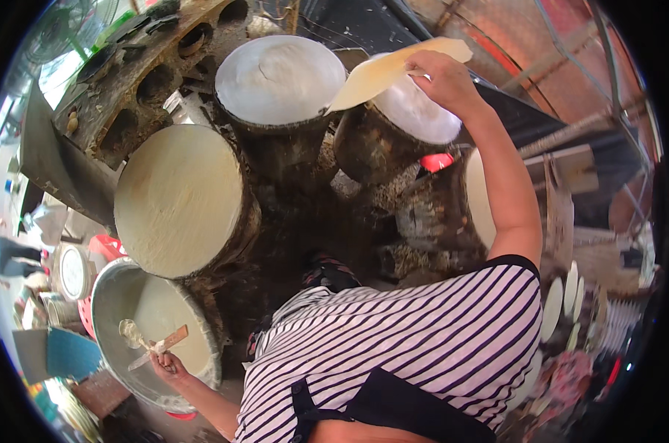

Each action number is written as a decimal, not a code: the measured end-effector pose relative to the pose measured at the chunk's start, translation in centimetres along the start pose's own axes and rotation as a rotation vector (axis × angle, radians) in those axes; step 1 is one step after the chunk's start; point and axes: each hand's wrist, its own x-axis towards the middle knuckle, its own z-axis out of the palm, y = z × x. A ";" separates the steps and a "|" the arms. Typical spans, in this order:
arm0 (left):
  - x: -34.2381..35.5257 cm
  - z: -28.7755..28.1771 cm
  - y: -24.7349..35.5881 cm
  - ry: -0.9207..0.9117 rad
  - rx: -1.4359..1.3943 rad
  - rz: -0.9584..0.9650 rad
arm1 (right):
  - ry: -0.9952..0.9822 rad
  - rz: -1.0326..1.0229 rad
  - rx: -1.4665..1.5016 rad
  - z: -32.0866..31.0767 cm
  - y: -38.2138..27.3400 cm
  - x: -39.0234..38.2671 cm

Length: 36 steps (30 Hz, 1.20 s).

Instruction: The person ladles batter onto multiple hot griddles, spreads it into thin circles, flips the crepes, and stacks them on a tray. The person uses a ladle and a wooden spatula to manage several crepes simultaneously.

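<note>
My right hand [443,80] is raised at the upper right, its fingers pinching a thin, pale yellow pancake-like sheet [371,80]. The sheet hangs sideways over a white-topped drum stove [419,114], its left tip near the rim of a second white-topped drum [281,77]. At the lower left, my left hand [170,367] is closed around a batter-coated ladle [131,332] and a flat wooden stick [173,338] that crosses it. Both tools are over a large basin [205,325] of pale, creamy batter. How the fingers separate the two handles is hard to make out.
A wide drum [179,199] with a pale yellow, batter-like top stands beside the basin. Another pale-topped drum [480,199] is under my right arm. A clay block with round holes [153,85] lies at the upper left. White plates [552,308] stand at the right.
</note>
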 end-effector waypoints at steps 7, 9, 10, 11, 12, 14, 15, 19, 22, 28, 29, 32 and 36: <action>1.9 -1.7 4.2 0.125 0.246 -0.173 | 0.090 0.515 0.110 -6.7 -12.5 -16.6; 3.0 -4.1 6.5 0.046 0.254 -0.233 | 0.063 0.644 0.262 -7.5 -14.5 -21.8; 1.7 -2.2 5.5 0.095 0.328 -0.195 | 0.052 0.713 0.365 -8.0 -15.5 -24.8; 0.4 -1.6 5.5 0.149 0.498 -0.071 | 0.018 0.790 0.452 -8.9 -16.9 -27.1; 0.4 -2.1 6.3 0.076 0.579 -0.045 | -0.007 0.861 0.546 -9.8 -18.3 -29.8; -10.3 2.0 2.1 -0.729 1.289 0.314 | 0.037 1.091 0.585 -11.4 -20.7 -39.4; -11.8 1.8 1.6 -0.833 1.437 0.480 | 0.059 1.173 0.628 -12.0 -22.0 -43.4; -14.5 1.1 1.7 -0.948 1.658 0.511 | 0.138 1.556 0.523 -18.6 -28.8 -60.8; -17.2 0.5 1.6 -1.103 1.717 0.477 | 0.277 1.663 0.319 -25.9 -33.2 -74.8; -21.5 -0.2 1.2 -1.290 1.724 0.419 | 0.161 1.708 -0.333 -33.1 -45.2 -85.3; -21.8 -0.4 1.5 -1.304 1.720 0.410 | 0.120 1.690 -0.460 -31.1 -46.8 -86.1; -22.2 -0.9 2.0 -1.330 1.727 0.382 | 0.214 1.561 -0.723 -22.3 -50.0 -89.8; -22.5 -1.1 2.7 -1.350 1.724 0.397 | 0.256 1.617 -0.658 -10.7 -56.2 -90.8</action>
